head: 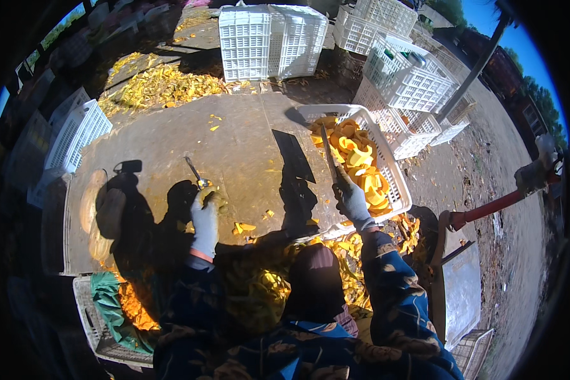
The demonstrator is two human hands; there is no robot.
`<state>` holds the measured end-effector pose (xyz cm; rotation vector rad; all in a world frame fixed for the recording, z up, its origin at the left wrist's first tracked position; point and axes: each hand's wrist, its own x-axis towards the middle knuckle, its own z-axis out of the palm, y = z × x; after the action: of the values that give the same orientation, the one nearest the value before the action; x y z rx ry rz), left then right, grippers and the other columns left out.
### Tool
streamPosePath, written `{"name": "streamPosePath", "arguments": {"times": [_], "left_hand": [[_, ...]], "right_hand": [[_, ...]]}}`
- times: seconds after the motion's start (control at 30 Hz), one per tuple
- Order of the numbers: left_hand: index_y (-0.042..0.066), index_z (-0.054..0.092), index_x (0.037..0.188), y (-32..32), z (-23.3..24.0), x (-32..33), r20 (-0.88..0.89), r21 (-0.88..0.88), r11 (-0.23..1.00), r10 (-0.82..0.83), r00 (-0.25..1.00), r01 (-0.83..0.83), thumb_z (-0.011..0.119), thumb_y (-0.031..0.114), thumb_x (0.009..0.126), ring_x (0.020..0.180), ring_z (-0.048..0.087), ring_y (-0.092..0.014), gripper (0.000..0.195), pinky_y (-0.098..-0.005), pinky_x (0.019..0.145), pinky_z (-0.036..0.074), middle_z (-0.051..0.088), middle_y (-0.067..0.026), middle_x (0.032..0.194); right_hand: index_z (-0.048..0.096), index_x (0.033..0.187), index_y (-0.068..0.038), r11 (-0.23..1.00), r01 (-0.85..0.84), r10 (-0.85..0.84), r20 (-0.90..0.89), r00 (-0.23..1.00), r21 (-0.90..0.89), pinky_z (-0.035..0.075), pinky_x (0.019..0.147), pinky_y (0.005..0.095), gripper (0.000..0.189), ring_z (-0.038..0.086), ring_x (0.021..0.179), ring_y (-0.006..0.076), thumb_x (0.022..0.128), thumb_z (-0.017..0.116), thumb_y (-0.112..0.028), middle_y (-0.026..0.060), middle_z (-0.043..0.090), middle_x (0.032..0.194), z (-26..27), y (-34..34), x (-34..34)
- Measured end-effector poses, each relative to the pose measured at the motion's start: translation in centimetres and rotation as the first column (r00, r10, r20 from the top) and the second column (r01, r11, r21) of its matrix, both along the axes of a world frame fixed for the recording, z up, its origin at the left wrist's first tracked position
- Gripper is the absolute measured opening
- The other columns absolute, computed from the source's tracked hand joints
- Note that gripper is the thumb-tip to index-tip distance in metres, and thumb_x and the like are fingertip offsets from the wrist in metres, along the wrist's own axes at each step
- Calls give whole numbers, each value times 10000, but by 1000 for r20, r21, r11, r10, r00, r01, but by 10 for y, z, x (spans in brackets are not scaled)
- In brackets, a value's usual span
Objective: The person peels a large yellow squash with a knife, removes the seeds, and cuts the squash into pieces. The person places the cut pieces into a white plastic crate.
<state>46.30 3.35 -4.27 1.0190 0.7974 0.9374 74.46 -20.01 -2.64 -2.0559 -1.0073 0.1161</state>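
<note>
My left hand, in a pale work glove, is closed around a small hand tool with a dark, thin end pointing away from me. Its exact kind is hard to tell. In my gloved right hand is a long knife, blade pointing away, over the near edge of a white plastic crate. Peeled yellow-orange squash pieces, many of them curved, fill much of that crate. Two whole tan squashes lie at the left of the worn tabletop, partly in shadow.
A crate with a green liner holds orange pulp at lower left. Peelings heap beyond the table, and more lie near me. White crates stand behind; others are stacked right. A red metal bar juts in.
</note>
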Motion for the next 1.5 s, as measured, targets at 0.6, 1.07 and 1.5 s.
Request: {"name": "streamPosePath", "arguments": {"times": [0.6, 1.07, 1.5], "left_hand": [[36, 563, 1097, 26, 59, -160, 149, 55, 951, 293, 945, -303, 544, 158, 903, 783, 590, -153, 230, -261, 689, 490, 602, -60, 941], [-11, 602, 1007, 95, -48, -321, -283, 470, 667, 734, 617, -578, 643, 96, 816, 785, 556, -179, 223, -289, 709, 452, 598, -86, 873], [15, 475, 1248, 173, -40, -369, -548, 456, 875, 421, 722, -164, 747, 314, 707, 1053, 574, -301, 675, -365, 880, 452, 597, -186, 1115]], "right_hand": [[429, 1331, -42, 866, -500, 498, -97, 862, 4, 454, 902, 304, 525, 580, 1110, 237, 879, 606, -243, 175, 590, 1188, 14, 156, -123], [488, 1298, -126, 797, -560, 598, 159, 786, -226, 497, 725, 391, 510, 633, 857, 343, 800, 591, -87, 200, 628, 996, 12, 276, -196], [269, 1410, -363, 706, -525, 609, 29, 793, -475, 461, 854, 461, 556, 558, 1007, 430, 892, 464, -414, 283, 510, 1166, 18, 321, -251]]}}
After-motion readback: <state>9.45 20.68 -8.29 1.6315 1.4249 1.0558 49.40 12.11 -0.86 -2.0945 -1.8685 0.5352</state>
